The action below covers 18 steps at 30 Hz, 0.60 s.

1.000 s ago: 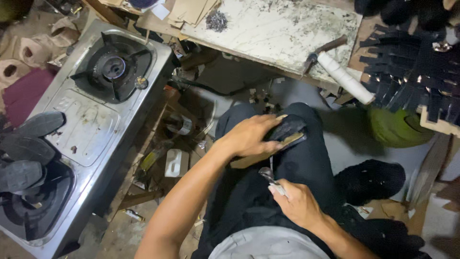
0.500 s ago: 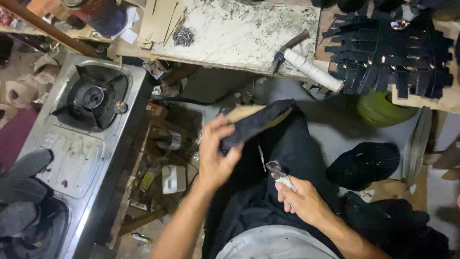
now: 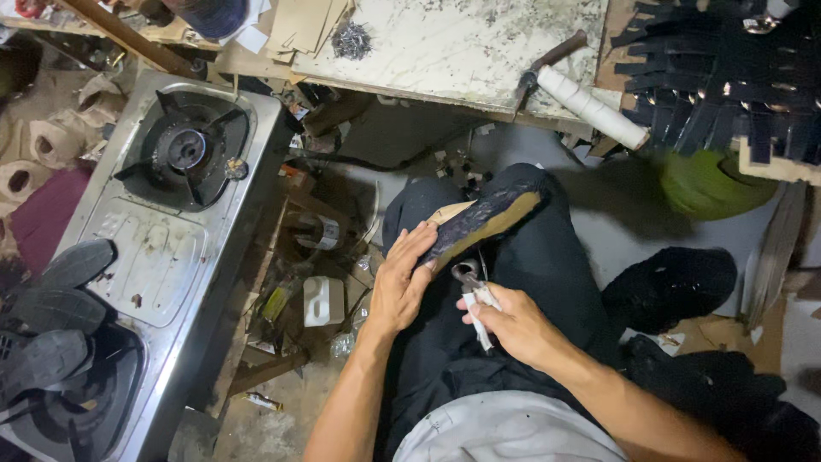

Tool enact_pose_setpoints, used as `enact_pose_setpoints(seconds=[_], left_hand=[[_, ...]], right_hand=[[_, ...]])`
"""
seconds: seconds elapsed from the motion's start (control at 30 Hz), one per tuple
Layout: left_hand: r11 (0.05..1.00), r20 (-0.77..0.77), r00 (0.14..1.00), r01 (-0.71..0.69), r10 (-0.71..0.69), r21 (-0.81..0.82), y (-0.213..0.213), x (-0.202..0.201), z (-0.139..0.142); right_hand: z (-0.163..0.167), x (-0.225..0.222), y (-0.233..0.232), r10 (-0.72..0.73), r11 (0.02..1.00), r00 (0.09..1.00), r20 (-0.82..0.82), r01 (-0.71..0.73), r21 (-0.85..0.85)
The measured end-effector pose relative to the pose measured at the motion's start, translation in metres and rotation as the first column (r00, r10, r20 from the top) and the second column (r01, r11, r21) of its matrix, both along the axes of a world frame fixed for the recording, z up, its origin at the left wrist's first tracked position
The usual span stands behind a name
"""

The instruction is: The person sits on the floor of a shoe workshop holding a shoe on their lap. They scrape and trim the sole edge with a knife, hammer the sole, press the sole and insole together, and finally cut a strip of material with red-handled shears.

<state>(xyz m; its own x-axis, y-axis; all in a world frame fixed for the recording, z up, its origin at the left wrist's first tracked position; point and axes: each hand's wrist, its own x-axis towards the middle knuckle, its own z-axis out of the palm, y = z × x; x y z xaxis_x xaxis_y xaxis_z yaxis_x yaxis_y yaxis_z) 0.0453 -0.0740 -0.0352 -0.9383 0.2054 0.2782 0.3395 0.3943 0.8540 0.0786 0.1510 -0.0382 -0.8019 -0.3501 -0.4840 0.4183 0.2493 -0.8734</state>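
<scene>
A dark shoe upper stretched over a tan last [image 3: 486, 221] lies bottom-up across the person's lap, resting on the black trousers [image 3: 547, 282], toe pointing to the far right. Along the near edge the dark material looks already pulled over and folded onto the tan bottom; the far end by the toe shows bare tan, so the lasting seems partly done, with that stretch left to draw in. How firmly the folded part is fixed cannot be told.

The left hand [image 3: 400, 282] comes in from the near left, forearm angled up, palm on the heel end, fingers wrapped around the shoe and steadying it. The right hand [image 3: 513, 323] comes from the near right, fist closed around the pale handles of lasting pincers [image 3: 473, 289], whose metal head sits just under the near edge of the shoe, touching or almost touching it.

Farther out, a two-burner gas stove [image 3: 162, 222] stands at the left with dark shoe soles [image 3: 60, 299] piled on its near burner. On the far side a worn marble slab [image 3: 462, 38] carries a hammer [image 3: 547, 64] and a small heap of nails [image 3: 352, 41]. Black straps [image 3: 718, 77] lie fanned out at the far right, a green round object [image 3: 714, 184] beneath them.
</scene>
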Motion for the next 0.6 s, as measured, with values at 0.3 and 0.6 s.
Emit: enact_pose_setpoints(seconds=[0.3,0.6], left_hand=[[0.998,-0.041,0.999,-0.013,0.010,-0.059,0.010,0.016,-0.005],[0.991,-0.158,0.987,0.003,-0.024,-0.132,0.007,0.023,-0.007]], right_hand=[[-0.001,0.006,-0.006,-0.075,0.976,0.965,0.252,0.123,-0.178],[0.019,-0.004,-0.002,0.007,1.000,0.974,0.227,-0.007,0.000]])
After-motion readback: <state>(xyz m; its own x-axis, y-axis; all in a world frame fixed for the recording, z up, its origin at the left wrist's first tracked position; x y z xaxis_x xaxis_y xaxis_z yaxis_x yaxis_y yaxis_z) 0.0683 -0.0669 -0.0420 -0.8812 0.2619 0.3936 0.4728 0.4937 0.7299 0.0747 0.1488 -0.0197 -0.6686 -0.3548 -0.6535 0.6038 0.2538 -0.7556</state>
